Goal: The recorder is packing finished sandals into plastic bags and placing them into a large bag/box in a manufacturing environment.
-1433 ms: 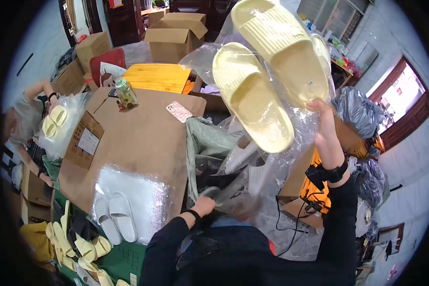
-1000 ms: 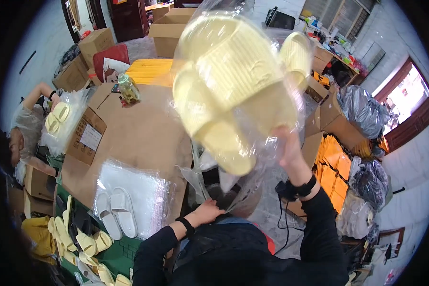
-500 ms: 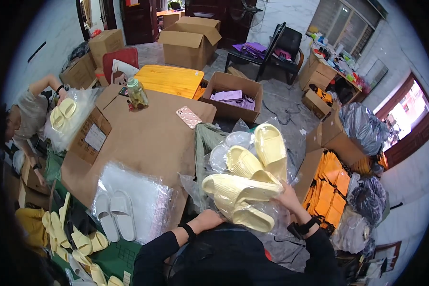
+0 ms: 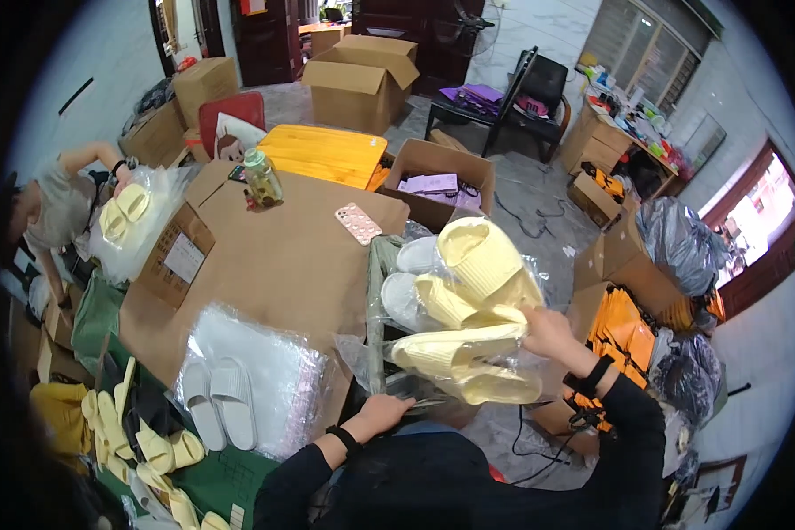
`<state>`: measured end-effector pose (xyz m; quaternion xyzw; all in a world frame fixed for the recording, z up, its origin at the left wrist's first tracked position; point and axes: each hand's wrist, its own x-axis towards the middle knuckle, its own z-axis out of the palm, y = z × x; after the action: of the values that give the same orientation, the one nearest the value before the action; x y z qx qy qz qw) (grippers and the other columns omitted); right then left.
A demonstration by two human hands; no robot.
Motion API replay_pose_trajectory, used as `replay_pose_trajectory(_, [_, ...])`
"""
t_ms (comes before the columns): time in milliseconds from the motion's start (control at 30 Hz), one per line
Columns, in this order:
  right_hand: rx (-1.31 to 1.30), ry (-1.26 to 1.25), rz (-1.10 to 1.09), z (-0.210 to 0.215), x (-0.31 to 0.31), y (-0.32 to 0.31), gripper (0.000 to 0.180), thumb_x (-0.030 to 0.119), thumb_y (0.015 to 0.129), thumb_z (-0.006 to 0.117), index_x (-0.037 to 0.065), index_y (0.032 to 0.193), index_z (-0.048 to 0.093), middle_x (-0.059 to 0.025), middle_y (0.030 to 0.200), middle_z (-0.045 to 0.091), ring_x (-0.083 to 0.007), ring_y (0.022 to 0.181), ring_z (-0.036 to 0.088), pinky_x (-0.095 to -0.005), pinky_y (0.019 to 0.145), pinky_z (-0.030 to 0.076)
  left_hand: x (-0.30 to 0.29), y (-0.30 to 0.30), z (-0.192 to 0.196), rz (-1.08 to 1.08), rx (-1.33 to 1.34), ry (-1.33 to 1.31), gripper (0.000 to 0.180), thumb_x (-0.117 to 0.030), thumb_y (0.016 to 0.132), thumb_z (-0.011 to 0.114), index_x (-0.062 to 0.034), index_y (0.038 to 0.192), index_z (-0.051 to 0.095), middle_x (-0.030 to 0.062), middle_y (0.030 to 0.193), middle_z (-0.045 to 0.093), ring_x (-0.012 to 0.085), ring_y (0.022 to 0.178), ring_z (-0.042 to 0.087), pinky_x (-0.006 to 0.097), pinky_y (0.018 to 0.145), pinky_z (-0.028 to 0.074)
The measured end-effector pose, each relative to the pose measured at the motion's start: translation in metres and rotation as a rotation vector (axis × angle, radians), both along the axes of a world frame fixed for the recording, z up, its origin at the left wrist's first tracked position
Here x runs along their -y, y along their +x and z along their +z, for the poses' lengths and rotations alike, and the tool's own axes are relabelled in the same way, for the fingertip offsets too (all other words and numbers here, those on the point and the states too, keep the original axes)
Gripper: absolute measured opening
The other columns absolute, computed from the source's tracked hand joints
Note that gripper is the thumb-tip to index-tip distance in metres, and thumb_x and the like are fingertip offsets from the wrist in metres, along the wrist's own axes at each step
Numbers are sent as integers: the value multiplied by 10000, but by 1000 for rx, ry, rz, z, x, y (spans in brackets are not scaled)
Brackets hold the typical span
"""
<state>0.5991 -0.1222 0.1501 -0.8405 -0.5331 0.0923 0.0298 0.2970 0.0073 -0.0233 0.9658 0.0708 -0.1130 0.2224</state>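
My right hand (image 4: 549,334) is closed on the yellow slippers (image 4: 468,353), which are in clear plastic over the mouth of a grey-green sack (image 4: 382,278). Another yellow slipper (image 4: 481,256) shows above them, also behind clear film. Pale grey slippers (image 4: 402,299) in plastic lie under the yellow ones at the sack's left side. Low in front of me, my left hand (image 4: 382,415) pinches the near edge of the sack. To its left, a pair of grey slippers (image 4: 230,393) rests on a stack of clear plastic bags (image 4: 287,362).
A cardboard-covered table (image 4: 274,238) bears a phone (image 4: 359,223) and a bottle (image 4: 262,177). Loose yellow slippers (image 4: 106,424) lie at lower left. Another person (image 4: 57,203) handles bagged yellow slippers. Boxes of purple (image 4: 433,184) and orange packages (image 4: 623,331) stand ahead and right.
My right hand has moved slightly right and up, and the yellow slippers have tilted with it. My left hand's fingertips have extended right along the sack's edge. The view has shifted slightly.
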Motion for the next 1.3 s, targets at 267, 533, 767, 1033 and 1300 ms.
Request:
replay_pose_trajectory(267, [276,-178,259,-56,-31,-31,129,149,704,592,83,815,596,-131,731,616,-282,674,636,-404,554,502,7,8,3,-23,-48,-4,262,-137,834,471,-138,1072,578,110,721,643,305,653,639,428,537,498])
replay_pose_trajectory(533, [115,-236,689,-126,-73,-66,103,180,662,628,83,672,661,-131,669,633,-286,659,638,-383,580,492,2,6,2,-134,73,-24,403,-101,755,529,-158,1154,542,108,682,617,292,659,627,424,546,476])
replay_pose_trajectory(767, [181,-203,591,-262,-67,-74,157,185,722,571,112,788,693,-81,723,659,-269,707,639,-347,594,485,-6,5,14,-42,-3,-49,380,-134,783,512,-183,1159,540,104,693,627,311,636,616,428,534,470])
replay_pose_trajectory(1033, [203,-598,510,-329,-47,-113,224,196,783,558,114,941,692,-107,912,678,-266,837,655,-411,690,511,10,-8,3,-73,46,-82,397,-138,786,504,-186,1180,518,111,671,613,311,619,612,425,517,463])
replay_pose_trajectory(1300, [-625,-299,518,-175,-82,-67,437,275,745,591,119,1152,555,-185,990,628,-346,933,594,-390,819,463,6,-16,-4,14,28,-128,408,-132,780,509,-177,1185,507,128,662,614,313,599,609,439,509,456])
